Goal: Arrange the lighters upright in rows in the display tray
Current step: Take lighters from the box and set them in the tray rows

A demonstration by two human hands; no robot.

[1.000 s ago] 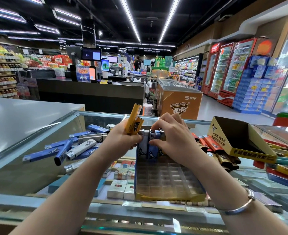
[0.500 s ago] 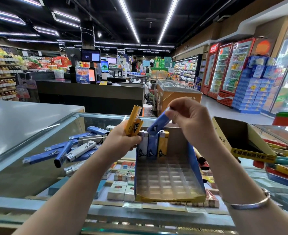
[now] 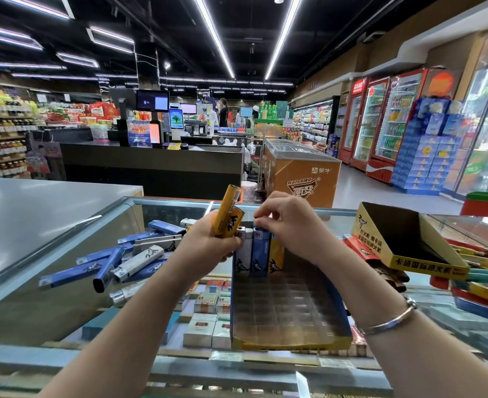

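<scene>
I am filling the back row of the display tray (image 3: 290,341), which sits on the glass tabletop (image 3: 50,282) right in front of me. A white lighter (image 3: 244,252), a blue lighter (image 3: 260,251) and a yellow lighter (image 3: 276,255) stand upright side by side against the tray's far wall; every other cell nearer to me is empty, so I judge the job barely begun.

My right hand (image 3: 290,222) has its fingertips curled down onto the top of the blue lighter, pinching it as I seat it in its cell. My left hand (image 3: 211,244) is closed around two yellow lighters (image 3: 227,215), held tilted with their ends sticking up just left of the row.

Next, I think, I need to let go of the blue one once it stands straight, then take a yellow one from my left hand and drop it upright into the next free cell. More loose lighters (image 3: 128,258) lie flat in a heap on the tabletop to my left.
</scene>
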